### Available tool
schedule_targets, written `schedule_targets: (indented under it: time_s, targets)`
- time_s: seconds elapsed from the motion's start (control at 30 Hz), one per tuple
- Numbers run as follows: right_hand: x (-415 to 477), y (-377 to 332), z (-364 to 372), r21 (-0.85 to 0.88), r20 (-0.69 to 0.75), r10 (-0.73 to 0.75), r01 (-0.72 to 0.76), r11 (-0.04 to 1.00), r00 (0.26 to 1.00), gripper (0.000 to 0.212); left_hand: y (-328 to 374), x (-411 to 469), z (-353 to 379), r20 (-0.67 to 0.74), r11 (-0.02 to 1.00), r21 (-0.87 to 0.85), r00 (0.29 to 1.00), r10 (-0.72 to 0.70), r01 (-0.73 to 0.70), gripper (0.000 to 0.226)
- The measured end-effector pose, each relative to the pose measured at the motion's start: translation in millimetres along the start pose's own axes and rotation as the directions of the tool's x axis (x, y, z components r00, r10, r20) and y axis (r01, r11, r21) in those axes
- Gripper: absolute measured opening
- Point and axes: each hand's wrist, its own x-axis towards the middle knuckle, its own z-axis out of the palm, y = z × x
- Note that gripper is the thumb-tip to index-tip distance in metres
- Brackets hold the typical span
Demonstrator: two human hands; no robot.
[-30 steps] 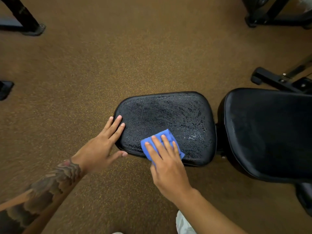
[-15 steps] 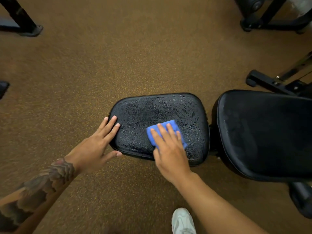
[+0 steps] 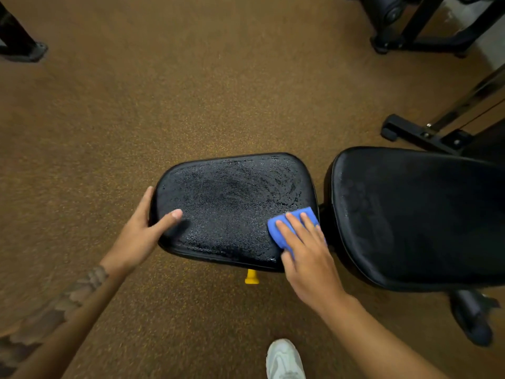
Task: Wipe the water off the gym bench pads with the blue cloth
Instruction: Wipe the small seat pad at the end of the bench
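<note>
- Fingers (image 3: 296,228) of the right hand (image 3: 308,258), straight and slightly apart, press the mostly covered blue cloth (image 3: 307,213) onto the wet seat pad (image 3: 232,203), at its right edge.
- The left hand (image 3: 136,236) grips its left edge, thumb on top; the other fingertips are hidden.

Dim warm light, w/ wide-angle edge distortion, slight blur.

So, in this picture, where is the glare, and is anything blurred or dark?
Head view: glare glints off water beads on the seat pad, mostly its far right part; the left forearm blurs toward the lower corner; the back pad looks dark, with faint sheen.
</note>
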Motion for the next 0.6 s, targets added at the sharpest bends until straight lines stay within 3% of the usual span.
schedule_targets:
  time_s: [0.13, 0.3, 0.43, 0.6]
  targets:
    - [31, -32, 13, 0.033, 0.015, 0.031, -0.032, 0.999, 0.999, 0.060, -2, 9, 18, -0.031, 1.000, 0.011, 0.999, -0.012, 0.013, 0.107]
    - [-16, -42, 18, -0.012, 0.074, -0.083, 0.084, 0.996, 0.994, 0.060, -7, 10, 18, -0.034, 1.000, 0.027, 0.999, -0.002, 0.003, 0.116]
    - [-36, -4, 2, -0.007, 0.043, 0.047, -0.047, 0.999, 0.998, 0.060, -7, 10, 16, -0.034, 0.998, 0.063, 0.999, 0.011, -0.009, 0.114]
    - [46, 4, -1, 0.009, -0.030, 0.178, -0.178, 0.984, 0.984, 0.060, -11, 11, 14, -0.041, 0.998, 0.071, 0.999, 0.004, -0.001, 0.115]
